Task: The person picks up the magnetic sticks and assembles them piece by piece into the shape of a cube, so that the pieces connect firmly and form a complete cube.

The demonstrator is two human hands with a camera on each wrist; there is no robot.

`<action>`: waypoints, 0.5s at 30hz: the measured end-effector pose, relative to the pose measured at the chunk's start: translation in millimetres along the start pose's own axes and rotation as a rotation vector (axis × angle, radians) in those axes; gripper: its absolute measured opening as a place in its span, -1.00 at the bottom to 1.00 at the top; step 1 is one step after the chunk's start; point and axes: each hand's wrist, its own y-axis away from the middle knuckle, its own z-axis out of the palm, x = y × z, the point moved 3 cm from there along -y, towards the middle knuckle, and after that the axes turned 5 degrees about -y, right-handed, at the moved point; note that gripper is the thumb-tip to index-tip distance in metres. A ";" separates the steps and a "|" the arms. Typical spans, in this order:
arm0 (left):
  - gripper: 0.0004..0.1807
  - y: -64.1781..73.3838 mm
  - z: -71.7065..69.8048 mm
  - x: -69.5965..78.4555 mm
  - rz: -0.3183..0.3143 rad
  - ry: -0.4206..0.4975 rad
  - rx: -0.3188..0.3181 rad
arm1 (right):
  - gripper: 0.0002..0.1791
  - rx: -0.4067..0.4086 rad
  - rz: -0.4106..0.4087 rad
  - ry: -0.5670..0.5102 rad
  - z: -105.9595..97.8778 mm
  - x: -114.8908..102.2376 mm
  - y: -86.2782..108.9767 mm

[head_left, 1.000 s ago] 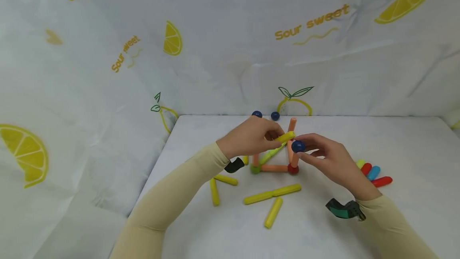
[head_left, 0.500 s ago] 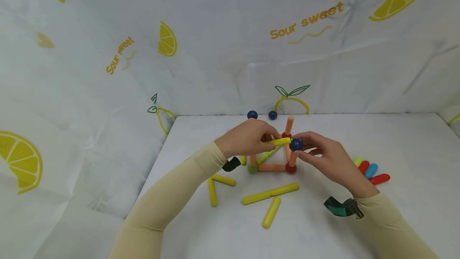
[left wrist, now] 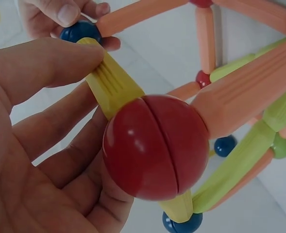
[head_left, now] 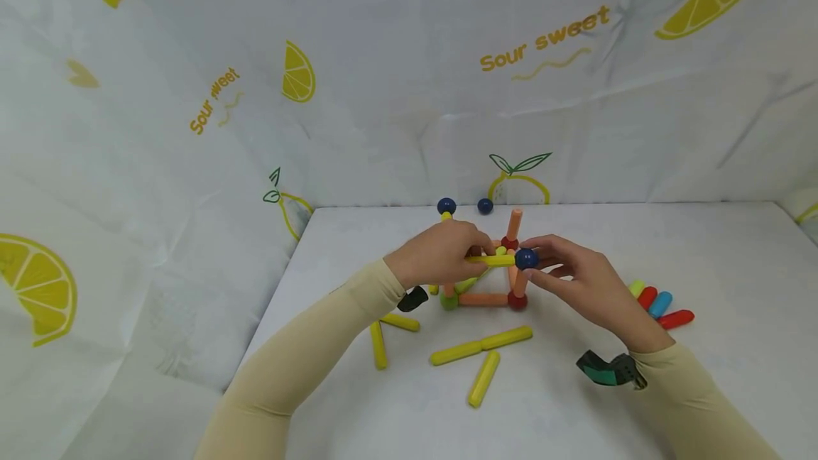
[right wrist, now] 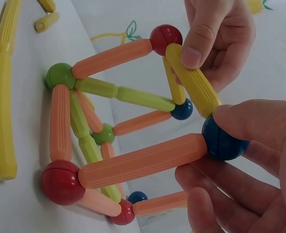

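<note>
My left hand pinches a yellow magnetic rod between thumb and fingers. One end meets a blue ball; the other sits at a red ball, large in the left wrist view. My right hand holds the blue ball with thumb and fingertips, on top of an upright orange rod. Both hands are at a box-like frame of orange and light green rods, with a green ball and a red ball at its base. My left hand hides part of the frame in the head view.
Several loose yellow rods lie on the white table in front and to the left. Red, blue and green rods lie beside my right wrist. A loose blue ball sits at the back edge, before a lemon-print cloth.
My left hand has lowered slightly, bringing the yellow rod from a raised slant to level. Its end now meets the blue ball. My right hand keeps its hold on the ball.
</note>
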 end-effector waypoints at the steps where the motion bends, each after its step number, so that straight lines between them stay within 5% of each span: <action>1: -0.70 0.5 0.1 -0.5 -0.005 0.002 0.002 | -0.52 -0.001 0.000 -0.001 0.1 -0.3 -0.2; 15: -0.71 19.5 5.2 -13.6 -0.027 0.028 0.070 | -0.50 -0.012 0.012 0.015 0.4 -2.2 -0.3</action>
